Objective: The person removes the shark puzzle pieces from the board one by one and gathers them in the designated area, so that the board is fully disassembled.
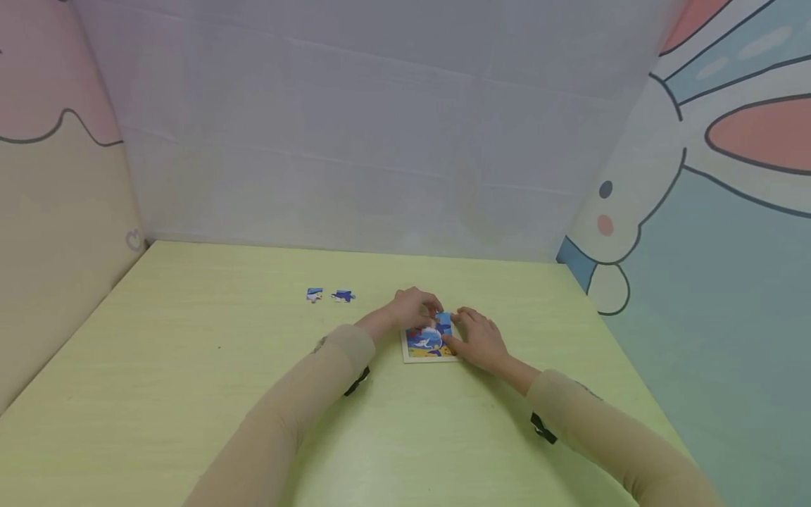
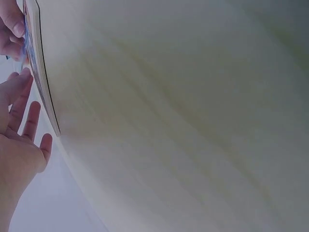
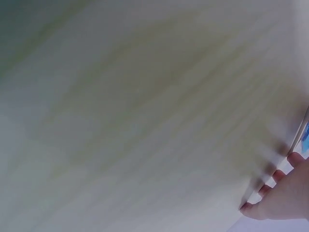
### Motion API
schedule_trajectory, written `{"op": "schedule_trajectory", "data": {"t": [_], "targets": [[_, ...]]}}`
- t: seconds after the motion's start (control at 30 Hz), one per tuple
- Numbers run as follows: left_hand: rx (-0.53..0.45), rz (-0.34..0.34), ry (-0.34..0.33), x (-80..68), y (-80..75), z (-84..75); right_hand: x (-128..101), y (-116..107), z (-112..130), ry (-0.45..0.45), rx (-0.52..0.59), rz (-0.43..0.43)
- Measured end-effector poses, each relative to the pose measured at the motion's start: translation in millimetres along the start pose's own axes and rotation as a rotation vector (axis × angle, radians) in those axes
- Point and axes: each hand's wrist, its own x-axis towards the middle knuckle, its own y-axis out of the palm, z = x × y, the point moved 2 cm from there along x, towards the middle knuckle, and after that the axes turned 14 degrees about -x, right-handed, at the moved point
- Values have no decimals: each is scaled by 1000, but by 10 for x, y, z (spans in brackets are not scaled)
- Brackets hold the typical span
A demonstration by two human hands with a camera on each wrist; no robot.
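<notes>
From the head camera, a small puzzle board (image 1: 426, 350) lies flat on the pale green worktop (image 1: 190, 394). The left hand (image 1: 415, 308) and right hand (image 1: 480, 338) curl their fingers onto a blue piece (image 1: 444, 321) at its upper edge. Two loose pieces (image 1: 329, 295) lie well apart to the left.

The left wrist camera shows the board (image 2: 42, 82) edge-on: thin, stiff card, probably light; fingertips at the piece's edges seem best.

The right wrist camera shows fingertips (image 3: 293, 158) beside the board's rim.
</notes>
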Motion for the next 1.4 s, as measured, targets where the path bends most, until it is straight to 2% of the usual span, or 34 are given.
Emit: {"op": "schedule_trajectory", "data": {"t": [0.27,0.5,0.7,1.07,1.4], "targets": [[-76,-13,24,15,5,-55,3,-11,1,9,-3,0],[-94,-37,3,33,21,-26,21,3,15,17,6,6],[-151,-72,-4,12,-13,-19,31,22,8,19,-4,8],[-136,-126,78,-58,-239,11,33,49,4,29,-33,19],[-148,-135,24,-264,-541,154,53,13,9,19,-95,24]]}}
